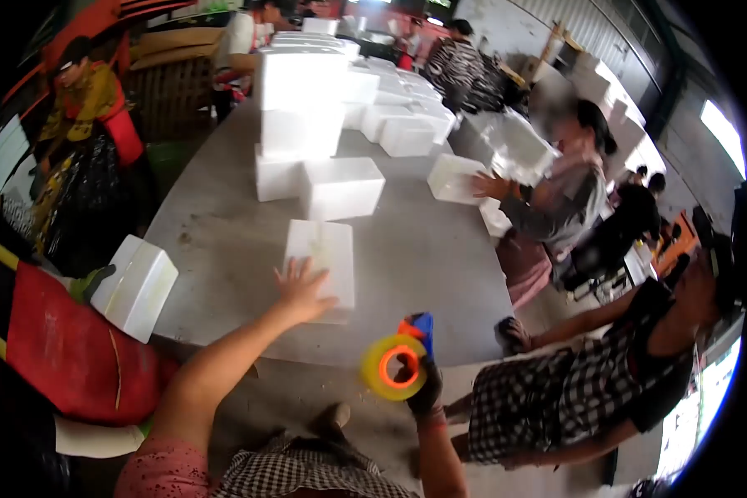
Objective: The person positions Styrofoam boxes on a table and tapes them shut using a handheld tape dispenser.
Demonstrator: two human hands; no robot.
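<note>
A white foam box point(324, 247) sat on the grey bench point(423, 274), at the middle of the frame and close to the bench's front edge. The left grip point(305, 292) lay on its top, bare, wide open with the fingers spread, pressing down rather than clasping. The right grip point(426, 388), in a dark glove, was closed round a tape dispenser point(400, 349) in the lower middle of the frame, apart from the box and out past the bench edge. Where the free end of the tape was could not be told.

Good handling here seemed to rest on the flat palm: enough weight to stop so light a box from skidding, yet not so much that the foam dented. The spread fingers covered the lower part of the top, so any strip laid there would have wanted them drawn aside, well clear of the dispenser's blue and orange head. The yellow roll point(373, 371) faced the viewer broadside; turning it in line with the box would likely have kept a strip straight and free of creases. A steady pull, the wrist level, suited foam better than a jerk, which could have dragged the box toward the edge. The stacked white boxes point(303, 95) in the upper middle stood well back, leaving elbow room around the work
</note>
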